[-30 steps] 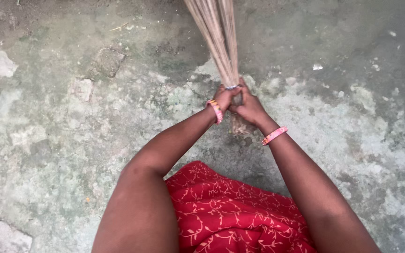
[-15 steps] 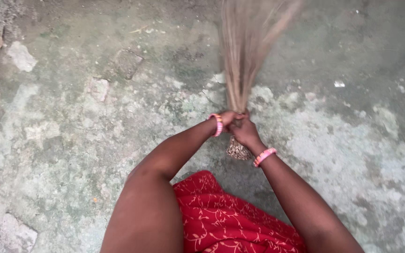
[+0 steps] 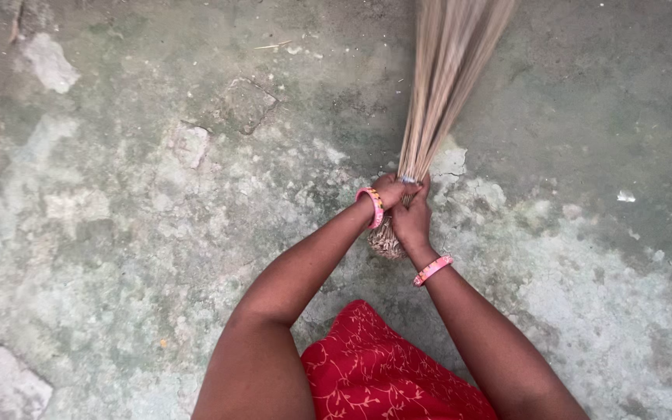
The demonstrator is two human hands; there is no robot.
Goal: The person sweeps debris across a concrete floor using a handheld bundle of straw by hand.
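Soft, even daylight; we see no glare and no hard-edged shadows. Only a faint dark patch lies on the concrete floor (image 3: pixel 118 233) under the arms. We note motion blur on the broom (image 3: pixel 449 70), its bristles smeared toward the top edge. Both hands and the ground read sharp. Colours look slightly muted, exposure balanced. No clear bending at the edges.

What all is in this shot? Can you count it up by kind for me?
Hands: 2, left hand and right hand, both gripping the broom
Stick broom: 1
Pink bangles: 2, left bangle and right bangle
Red patterned garment: 1
Total: 6
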